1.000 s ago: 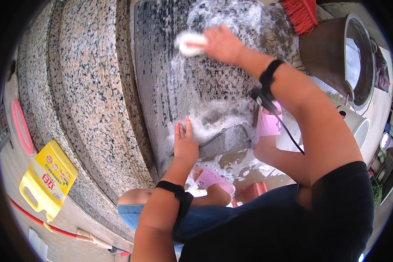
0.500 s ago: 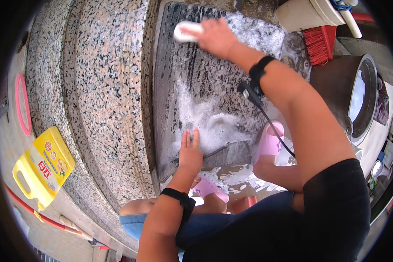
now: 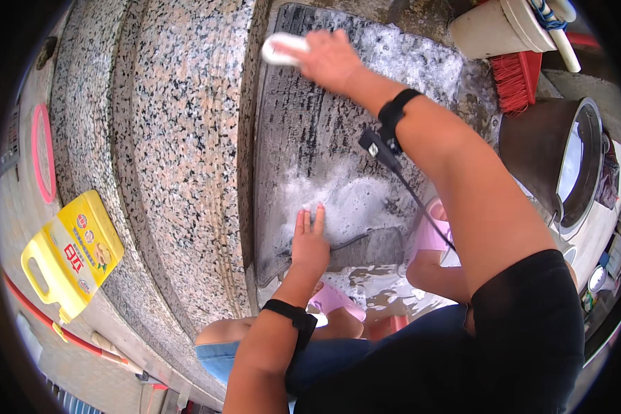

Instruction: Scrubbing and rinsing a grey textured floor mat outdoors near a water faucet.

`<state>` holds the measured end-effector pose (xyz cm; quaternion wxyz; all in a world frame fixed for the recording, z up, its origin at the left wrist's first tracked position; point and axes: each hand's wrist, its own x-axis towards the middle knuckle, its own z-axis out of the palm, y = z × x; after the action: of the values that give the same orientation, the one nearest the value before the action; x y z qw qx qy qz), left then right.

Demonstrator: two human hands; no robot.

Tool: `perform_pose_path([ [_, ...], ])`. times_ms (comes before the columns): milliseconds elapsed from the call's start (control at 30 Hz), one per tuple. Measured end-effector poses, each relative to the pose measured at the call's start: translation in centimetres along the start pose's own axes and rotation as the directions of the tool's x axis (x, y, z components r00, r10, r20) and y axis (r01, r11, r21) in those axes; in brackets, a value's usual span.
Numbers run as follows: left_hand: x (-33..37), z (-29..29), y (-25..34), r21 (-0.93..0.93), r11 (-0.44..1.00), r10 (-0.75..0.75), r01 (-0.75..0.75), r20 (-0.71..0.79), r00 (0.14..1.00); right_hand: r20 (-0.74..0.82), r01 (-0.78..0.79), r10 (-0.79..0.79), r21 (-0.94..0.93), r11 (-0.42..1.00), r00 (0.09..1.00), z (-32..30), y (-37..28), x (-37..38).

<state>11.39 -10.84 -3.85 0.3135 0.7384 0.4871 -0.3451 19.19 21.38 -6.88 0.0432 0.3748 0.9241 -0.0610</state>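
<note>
While the right hand (image 3: 330, 62) has its fingers closed round a white oval scrubber (image 3: 281, 51), the left hand (image 3: 310, 247) lies palm down, two visible fingers slightly spread, holding nothing. Scrubber: at the far left corner of the grey ribbed mat (image 3: 303, 117), near the granite steps (image 3: 186, 124); its underside is hidden, outline blurred. Left fingertips at the edge of white foam (image 3: 355, 200) on the mat's near part; the near edge looks folded over. More foam at the mat's far right.

Black straps on both wrists, cable on the right one. Pink slippers (image 3: 431, 231) on the feet, by the near edge. Right side: red broom head (image 3: 514, 83) beside a pale bucket (image 3: 486, 31), dark round tub (image 3: 535, 145) nearer. Left side: yellow jug (image 3: 74, 255), pink ring (image 3: 36, 153), red hose (image 3: 31, 306).
</note>
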Motion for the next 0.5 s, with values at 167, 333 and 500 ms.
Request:
perform_pose_path([
  [167,-0.3,0.3,0.2,0.025,1.0,0.015,-0.016,0.036,0.999,-0.109,-0.129,0.132,0.027,0.991,0.985,1.9,-1.6,-1.6],
  [333,0.5,1.1,0.1,0.008,1.0,0.022,-0.023,0.082,0.996,-0.015,0.453,-0.458,0.175,0.874,0.889,4.9,-7.8,-10.0],
  [500,-0.2,-0.5,0.3,0.001,1.0,0.028,-0.028,0.054,0.998,-0.1,-0.147,0.136,-0.117,0.982,0.986,0.5,6.0,-1.8],
])
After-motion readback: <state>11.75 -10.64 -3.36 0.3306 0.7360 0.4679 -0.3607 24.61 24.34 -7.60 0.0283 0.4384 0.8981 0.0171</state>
